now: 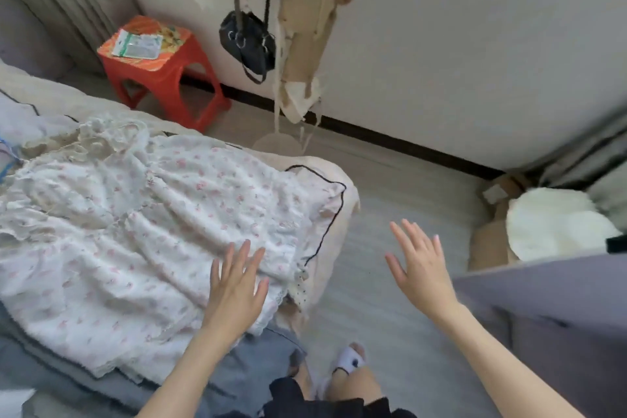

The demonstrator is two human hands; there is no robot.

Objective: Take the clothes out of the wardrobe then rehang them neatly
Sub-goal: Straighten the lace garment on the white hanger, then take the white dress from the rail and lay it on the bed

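Bedroom floor and pale wall framed the head view, with a red stool [163,68] at 11 o'clock and a black bag [249,42] hanging at 12. Spread on the bed [334,214] at 9 o'clock lay a white floral dress [152,231], rumpled and lace-edged. The left hand [235,292] rested flat over its hem, fingers straight; the right hand [422,268] hovered spread, empty. Its overhanging hem could probably slide floorward if tugged.
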